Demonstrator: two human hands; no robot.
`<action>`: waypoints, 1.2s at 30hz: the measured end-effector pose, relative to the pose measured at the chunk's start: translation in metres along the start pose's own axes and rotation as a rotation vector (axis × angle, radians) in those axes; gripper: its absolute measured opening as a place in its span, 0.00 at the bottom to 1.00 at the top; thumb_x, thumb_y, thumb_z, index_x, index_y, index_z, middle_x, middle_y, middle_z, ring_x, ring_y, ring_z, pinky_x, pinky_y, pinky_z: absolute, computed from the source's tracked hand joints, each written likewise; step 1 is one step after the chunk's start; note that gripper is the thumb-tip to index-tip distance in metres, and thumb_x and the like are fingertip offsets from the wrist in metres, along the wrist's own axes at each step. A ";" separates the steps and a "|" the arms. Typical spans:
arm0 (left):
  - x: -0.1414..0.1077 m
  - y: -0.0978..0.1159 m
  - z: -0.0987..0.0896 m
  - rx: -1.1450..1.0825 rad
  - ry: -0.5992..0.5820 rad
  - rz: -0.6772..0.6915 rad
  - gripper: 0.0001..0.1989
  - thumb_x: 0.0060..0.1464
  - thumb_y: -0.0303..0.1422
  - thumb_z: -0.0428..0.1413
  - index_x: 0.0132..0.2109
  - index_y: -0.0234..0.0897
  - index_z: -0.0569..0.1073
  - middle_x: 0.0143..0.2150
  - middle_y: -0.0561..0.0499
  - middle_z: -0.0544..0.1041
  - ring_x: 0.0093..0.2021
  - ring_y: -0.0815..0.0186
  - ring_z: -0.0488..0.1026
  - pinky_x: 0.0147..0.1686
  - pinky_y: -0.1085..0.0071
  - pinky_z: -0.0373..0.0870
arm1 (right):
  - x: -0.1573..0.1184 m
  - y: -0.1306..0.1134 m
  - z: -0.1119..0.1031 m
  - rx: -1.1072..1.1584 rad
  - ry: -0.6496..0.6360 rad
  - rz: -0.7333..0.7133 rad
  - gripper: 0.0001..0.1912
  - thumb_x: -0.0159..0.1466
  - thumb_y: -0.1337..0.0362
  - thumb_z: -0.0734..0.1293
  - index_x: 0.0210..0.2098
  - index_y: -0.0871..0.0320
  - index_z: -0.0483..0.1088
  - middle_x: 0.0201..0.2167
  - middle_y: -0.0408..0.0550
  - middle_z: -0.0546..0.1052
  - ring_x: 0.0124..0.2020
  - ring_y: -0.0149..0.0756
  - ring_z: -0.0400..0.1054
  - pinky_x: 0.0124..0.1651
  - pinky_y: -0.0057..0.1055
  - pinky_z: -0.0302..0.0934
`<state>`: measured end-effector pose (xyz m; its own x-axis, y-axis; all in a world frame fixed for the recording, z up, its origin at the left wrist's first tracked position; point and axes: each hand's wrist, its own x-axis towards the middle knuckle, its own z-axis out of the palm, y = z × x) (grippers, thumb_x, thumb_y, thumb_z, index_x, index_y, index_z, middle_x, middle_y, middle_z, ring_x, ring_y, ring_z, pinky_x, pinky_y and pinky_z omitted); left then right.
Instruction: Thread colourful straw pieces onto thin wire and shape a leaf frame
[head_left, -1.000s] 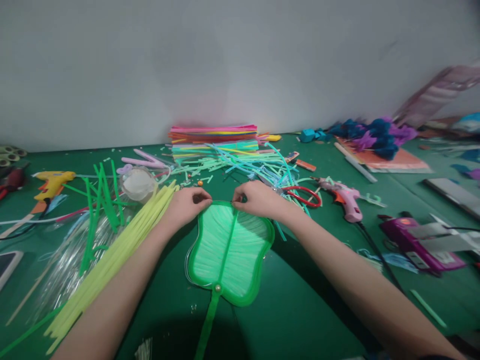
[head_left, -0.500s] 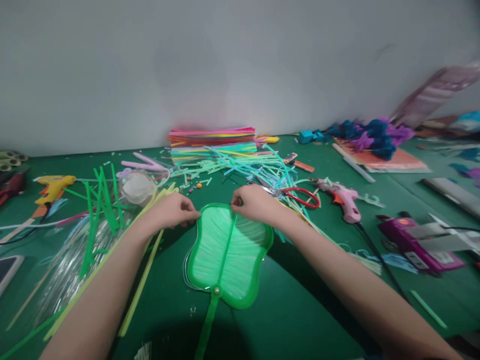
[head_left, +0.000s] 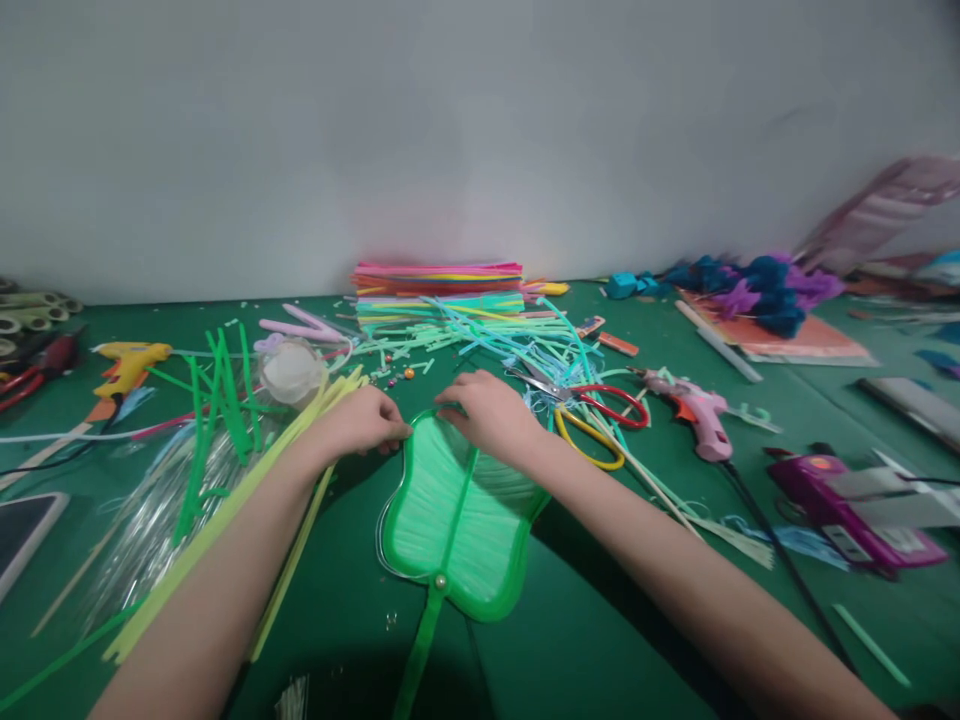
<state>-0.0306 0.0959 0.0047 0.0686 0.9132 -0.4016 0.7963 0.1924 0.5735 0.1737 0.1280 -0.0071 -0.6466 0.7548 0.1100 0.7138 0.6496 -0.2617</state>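
A green hand fan (head_left: 427, 490) with a fuzzy rim and a centre rib lies in front of me, its handle (head_left: 420, 650) toward me. A pearl bead (head_left: 440, 581) sits where handle and fan meet. Thin silvery wire (head_left: 381, 530) loops loosely outside the fan's left edge. My left hand (head_left: 365, 420) is closed in a pinch at the upper left rim; whether it also grips the wire I cannot tell. The fingers of my right hand (head_left: 487, 415) are bent and closed over the top rim, covering the upper right part of the fan.
Scissors (head_left: 611, 400) and a pink glue gun (head_left: 697, 405) lie to the right, a yellow glue gun (head_left: 127, 365) to the left. Coloured pipe cleaners (head_left: 439, 290) are stacked at the wall. Yellow stems (head_left: 202, 560) run under my left forearm. A purple device (head_left: 847, 510) stands far right.
My right hand has slid left along the fan's top rim, closer to my left hand. The left hand keeps its pinch at the upper left rim. The whole view has shifted slightly.
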 end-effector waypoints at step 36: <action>-0.065 -0.003 0.041 0.299 0.075 0.296 0.13 0.64 0.35 0.48 0.29 0.40 0.64 0.28 0.52 0.70 0.28 0.63 0.67 0.29 0.69 0.54 | 0.009 0.004 0.025 0.213 0.081 0.038 0.04 0.65 0.70 0.68 0.37 0.62 0.76 0.35 0.50 0.75 0.37 0.36 0.69 0.41 0.30 0.59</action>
<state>-0.0128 0.0215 -0.0005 0.2854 0.9390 -0.1918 0.8886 -0.1843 0.4200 0.1644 0.1350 -0.0307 -0.5908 0.7887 0.1702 0.6590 0.5934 -0.4622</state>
